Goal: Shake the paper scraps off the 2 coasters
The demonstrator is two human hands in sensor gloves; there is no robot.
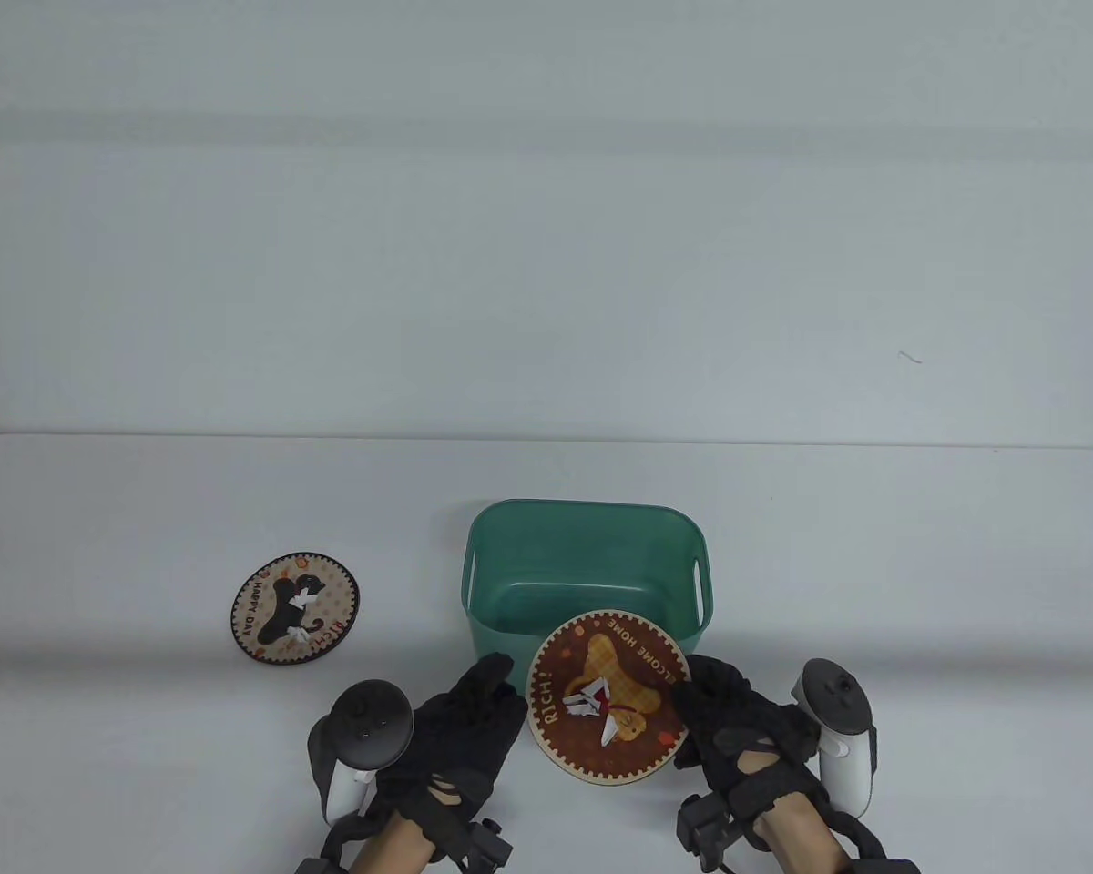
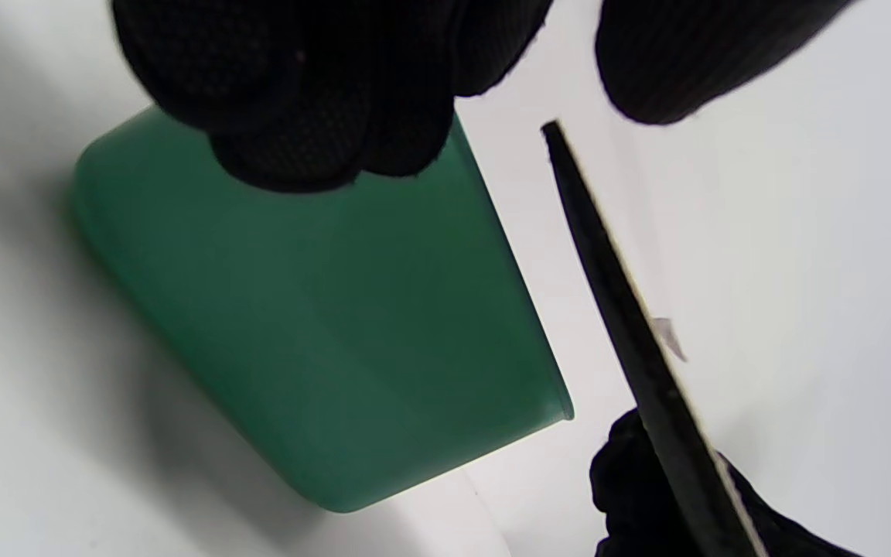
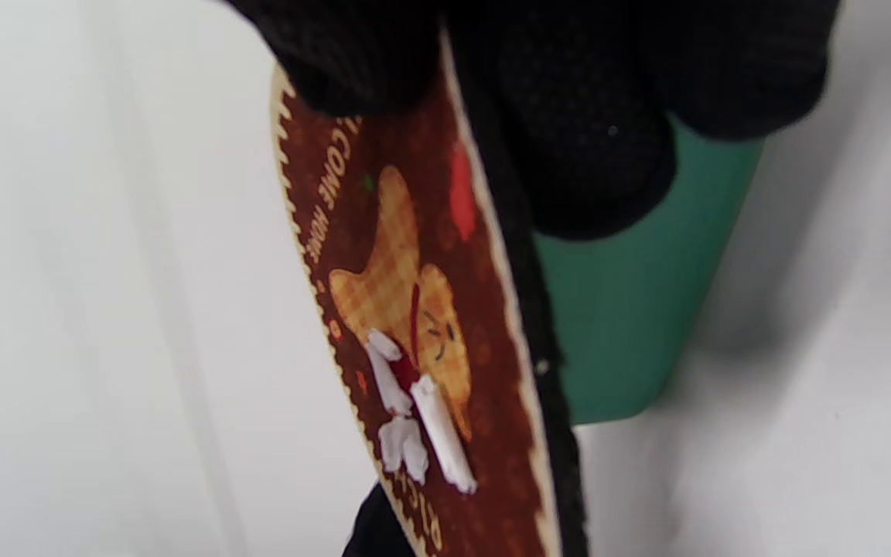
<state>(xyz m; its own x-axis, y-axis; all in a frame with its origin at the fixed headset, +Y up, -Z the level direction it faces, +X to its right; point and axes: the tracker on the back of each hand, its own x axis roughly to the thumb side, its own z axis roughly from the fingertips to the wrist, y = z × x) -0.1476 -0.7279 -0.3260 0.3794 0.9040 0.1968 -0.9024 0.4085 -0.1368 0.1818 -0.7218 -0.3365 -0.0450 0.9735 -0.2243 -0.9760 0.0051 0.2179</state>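
My right hand [image 1: 706,692] pinches the right edge of a round brown coaster [image 1: 610,710] and holds it over the near rim of the green bin [image 1: 592,505]. White paper scraps [image 1: 597,706] lie on the coaster's middle. In the right wrist view the coaster [image 3: 414,309] is tilted, with the scraps [image 3: 414,418] still on it. My left hand [image 1: 501,692] is beside the coaster's left edge, fingers relaxed and holding nothing. In the left wrist view the coaster's edge [image 2: 623,309] stands between the fingers [image 2: 314,116] and the thumb without touching them. A second, paler coaster [image 1: 295,606] with scraps [image 1: 302,601] lies flat at the left.
The white table [image 1: 874,564] ends at a back edge just behind the bin. The bin [image 2: 337,325] has a handle slot in each side wall, and its inside looks bare.
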